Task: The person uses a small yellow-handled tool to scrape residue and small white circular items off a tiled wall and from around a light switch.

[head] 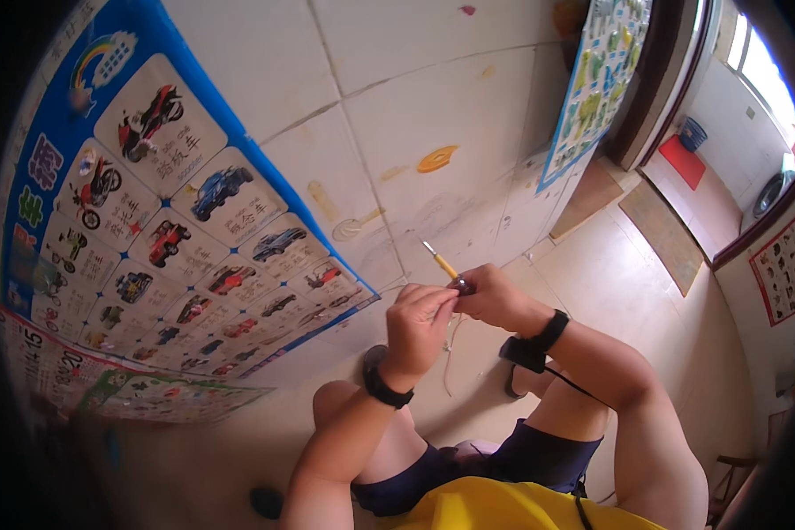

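A screwdriver [442,261] with a bare metal tip, a yellow-sleeved shaft and a dark handle points up and left towards the tiled wall. My right hand [503,299] is closed around its handle. From the left, my left hand [421,321] pinches at the same handle with thumb and fingertips together; whether a small part is also between them is hidden. Below the hands, a thin wire [448,371] shows against the floor; its upper end is hidden. The metal tip stands apart from any screw or fitting.
A tiled wall [397,79] rises ahead, bearing a large vehicle poster [172,225] and another poster [596,93]. At the right a doorway with a mat [662,235] leads to a room with a blue basket [692,134]. A black device [522,354] hangs by my right wrist, with a cable.
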`<state>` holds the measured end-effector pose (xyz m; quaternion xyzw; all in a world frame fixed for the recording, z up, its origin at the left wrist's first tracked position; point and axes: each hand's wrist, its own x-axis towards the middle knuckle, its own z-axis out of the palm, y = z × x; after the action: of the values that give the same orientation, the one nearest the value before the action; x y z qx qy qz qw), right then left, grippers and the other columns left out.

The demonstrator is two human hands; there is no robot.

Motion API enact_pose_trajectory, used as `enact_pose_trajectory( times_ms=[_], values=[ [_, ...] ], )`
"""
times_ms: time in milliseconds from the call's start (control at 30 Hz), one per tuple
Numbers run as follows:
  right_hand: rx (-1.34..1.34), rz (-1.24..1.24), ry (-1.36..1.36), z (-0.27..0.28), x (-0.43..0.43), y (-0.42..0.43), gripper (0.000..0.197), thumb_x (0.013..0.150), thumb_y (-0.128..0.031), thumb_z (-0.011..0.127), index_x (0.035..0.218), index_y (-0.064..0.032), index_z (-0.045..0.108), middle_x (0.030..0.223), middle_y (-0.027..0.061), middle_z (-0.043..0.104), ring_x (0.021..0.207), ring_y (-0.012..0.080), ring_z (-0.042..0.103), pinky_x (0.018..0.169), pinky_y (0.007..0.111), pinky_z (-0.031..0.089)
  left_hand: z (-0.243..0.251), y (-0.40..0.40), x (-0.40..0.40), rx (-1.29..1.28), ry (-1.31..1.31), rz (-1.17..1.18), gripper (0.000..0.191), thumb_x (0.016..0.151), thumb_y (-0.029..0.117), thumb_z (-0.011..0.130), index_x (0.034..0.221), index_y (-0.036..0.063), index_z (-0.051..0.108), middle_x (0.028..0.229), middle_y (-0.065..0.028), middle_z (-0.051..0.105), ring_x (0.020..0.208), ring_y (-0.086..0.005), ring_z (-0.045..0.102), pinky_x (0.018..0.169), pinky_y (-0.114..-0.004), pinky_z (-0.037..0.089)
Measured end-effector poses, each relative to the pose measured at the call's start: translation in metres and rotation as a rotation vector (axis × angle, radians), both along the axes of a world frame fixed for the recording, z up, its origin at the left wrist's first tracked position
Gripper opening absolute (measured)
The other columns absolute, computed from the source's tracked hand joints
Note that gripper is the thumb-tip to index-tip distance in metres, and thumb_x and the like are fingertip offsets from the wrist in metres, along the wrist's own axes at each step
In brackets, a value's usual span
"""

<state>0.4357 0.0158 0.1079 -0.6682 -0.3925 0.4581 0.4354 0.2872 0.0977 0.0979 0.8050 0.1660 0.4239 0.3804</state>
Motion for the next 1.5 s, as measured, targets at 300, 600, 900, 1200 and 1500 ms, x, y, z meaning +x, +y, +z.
enact_pose_trajectory(
  times_ms=[300,600,900,1200,1500],
  values=[
    [0.001,-0.050,0.345,-0.020,0.004,-0.036,0.029,0.083,-0.005,0.070,0.110,0.0007,0.062,0.074,-0.0030,0.060,0.062,0.0036,0.048,0.053,0.019,0.039,-0.019,-0.017,-0.001,0.190,0.037,-0.193,0.016,0.076,-0.005,0.070,0.092,-0.0023,0.068,0.086,-0.0128,0.067,0.080,-0.0294,0.062,0.069,-0.036,0.052],
    [0.085,-0.035,0.264,-0.007,0.011,-0.018,0.026,0.085,-0.001,0.062,0.111,0.0017,0.060,0.078,-0.0014,0.063,0.062,0.0027,0.050,0.054,0.018,0.040,-0.021,-0.003,-0.001,0.180,0.129,-0.139,0.017,0.077,-0.005,0.069,0.095,-0.0020,0.068,0.084,-0.0132,0.067,0.079,-0.0295,0.062,0.068,-0.036,0.051],
    [0.082,-0.004,-0.011,-0.020,-0.012,-0.006,0.024,0.083,-0.007,0.066,0.105,0.0024,0.064,0.069,0.0029,0.059,0.061,0.0065,0.052,0.056,0.025,0.044,-0.037,0.007,-0.018,0.315,0.170,-0.069,0.015,0.077,-0.004,0.069,0.091,-0.0011,0.067,0.077,-0.0120,0.065,0.072,-0.0296,0.061,0.064,-0.037,0.050],
    [0.224,0.041,-0.498,-0.018,-0.034,-0.009,0.021,0.081,-0.009,0.063,0.101,-0.0029,0.067,0.078,0.0191,0.067,0.073,0.0381,0.065,0.065,0.042,0.053,-0.043,0.011,-0.025,0.202,0.260,-0.087,0.006,0.080,0.000,0.065,0.086,0.0010,0.064,0.080,-0.0147,0.065,0.076,-0.0344,0.062,0.068,-0.041,0.050],
    [0.207,-0.054,-0.064,-0.007,-0.018,-0.009,0.016,0.079,-0.010,0.075,0.089,0.0003,0.070,0.070,0.0080,0.066,0.059,0.0153,0.059,0.058,0.027,0.048,-0.034,0.001,-0.016,0.103,-0.027,-0.009,0.014,0.076,-0.008,0.071,0.083,0.0017,0.063,0.087,-0.0110,0.068,0.081,-0.0259,0.064,0.074,-0.033,0.051]
  ],
)
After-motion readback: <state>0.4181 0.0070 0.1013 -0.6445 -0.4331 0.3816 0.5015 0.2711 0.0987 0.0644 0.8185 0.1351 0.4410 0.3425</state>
